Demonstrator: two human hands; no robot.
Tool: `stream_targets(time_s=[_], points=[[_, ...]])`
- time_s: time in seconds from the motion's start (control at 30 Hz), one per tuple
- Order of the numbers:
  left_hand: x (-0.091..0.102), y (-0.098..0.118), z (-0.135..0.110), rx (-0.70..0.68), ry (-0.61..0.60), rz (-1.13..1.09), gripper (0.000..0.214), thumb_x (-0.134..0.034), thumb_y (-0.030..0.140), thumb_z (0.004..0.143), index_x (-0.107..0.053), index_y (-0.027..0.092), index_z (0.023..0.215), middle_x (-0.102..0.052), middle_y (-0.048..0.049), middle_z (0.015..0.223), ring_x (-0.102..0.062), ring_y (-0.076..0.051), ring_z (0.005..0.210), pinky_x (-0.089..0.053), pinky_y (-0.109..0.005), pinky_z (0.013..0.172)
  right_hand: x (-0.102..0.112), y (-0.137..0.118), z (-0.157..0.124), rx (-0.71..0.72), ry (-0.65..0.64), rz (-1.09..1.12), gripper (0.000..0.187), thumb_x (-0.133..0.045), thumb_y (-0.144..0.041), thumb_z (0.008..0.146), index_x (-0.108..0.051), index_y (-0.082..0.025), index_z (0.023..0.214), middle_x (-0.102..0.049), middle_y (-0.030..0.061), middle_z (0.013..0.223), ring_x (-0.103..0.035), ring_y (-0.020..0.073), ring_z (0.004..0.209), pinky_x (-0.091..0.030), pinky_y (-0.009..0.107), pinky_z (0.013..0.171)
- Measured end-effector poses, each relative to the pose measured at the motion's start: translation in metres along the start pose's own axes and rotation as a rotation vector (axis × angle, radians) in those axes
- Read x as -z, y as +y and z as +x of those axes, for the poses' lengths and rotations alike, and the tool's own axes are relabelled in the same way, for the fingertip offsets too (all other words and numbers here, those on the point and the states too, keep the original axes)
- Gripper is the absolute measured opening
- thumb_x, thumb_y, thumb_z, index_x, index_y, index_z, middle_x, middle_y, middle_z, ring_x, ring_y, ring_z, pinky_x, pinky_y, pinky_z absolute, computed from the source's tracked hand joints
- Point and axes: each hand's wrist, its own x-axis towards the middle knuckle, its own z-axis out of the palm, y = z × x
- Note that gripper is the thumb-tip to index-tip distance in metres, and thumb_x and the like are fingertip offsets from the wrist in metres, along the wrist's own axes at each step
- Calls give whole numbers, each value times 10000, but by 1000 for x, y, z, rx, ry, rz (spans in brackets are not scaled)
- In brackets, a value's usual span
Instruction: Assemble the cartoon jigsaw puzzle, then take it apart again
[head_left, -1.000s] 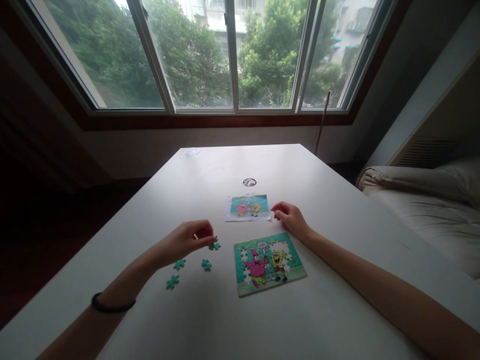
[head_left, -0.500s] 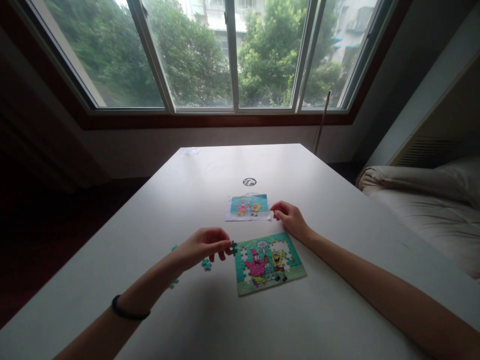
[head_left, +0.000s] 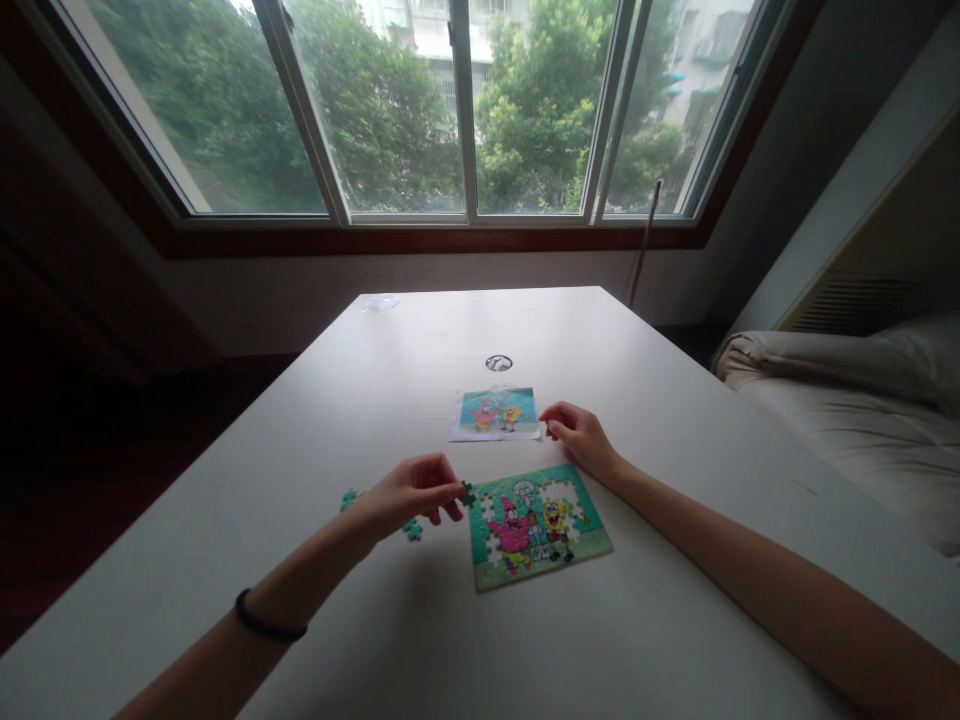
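Jigsaw board [head_left: 540, 566] is lying between the two forearms on the white tabletop [head_left: 405, 400], which is running out of view at six o'clock. Both arms are being cut off by the frame, the left forearm [head_left: 322, 560] toward seven o'clock, the right forearm [head_left: 720, 550] toward four. Of the hands, the left hand [head_left: 420, 490], at the board's ten o'clock, is pinching one dark green piece [head_left: 467, 494] between thumb and fingertips; the right hand [head_left: 576, 430], at one o'clock, is resting half curled, and I cannot tell whether it is holding anything. The board is carrying most of a cartoon picture in fitted pieces, pale gaps showing at two and nine o'clock. A picture sheet [head_left: 495, 415] is lying at eleven o'clock, just beside the right fingertips. Loose pieces [head_left: 412, 531] at nine o'clock are partly hiding behind the left hand, so their number is escaping me. Whether the pinched piece is touching the board's edge is proving hard to make out.
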Motion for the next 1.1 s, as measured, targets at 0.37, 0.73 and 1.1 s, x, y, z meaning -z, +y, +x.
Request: stream_targets(time_s=[0.37,0.73,1.1], points=[[-5,-5,2,-38,-41,35,311,-630,375,692,-584,157,908,-668,-26,725,-624,-147,639,-413,-206,491,0,-2,-1,4,-3,-28,185,-463,-169,697,-619,-152,795,-572,-8,610,-518,120,578,-414,229,588],[-15,-7,1,-105,37,-21,334,-702,378,653,-457,167,735,-657,-15,638,-638,-162,611,-406,-196,446,-5,-24,-11,149,-43,-150,142,-500,-153,717,-628,-175,775,-590,-9,646,-501,115,596,-396,227,590],[-31,-5,-3,-79,-10,-64,295,-652,370,710,-465,142,704,-691,-70,700,-645,-161,583,-399,-190,422,-31,-72,-46,214,-347,-32,78,-603,-232,743,-634,-172,704,-597,-1,659,-525,112,627,-406,213,585]])
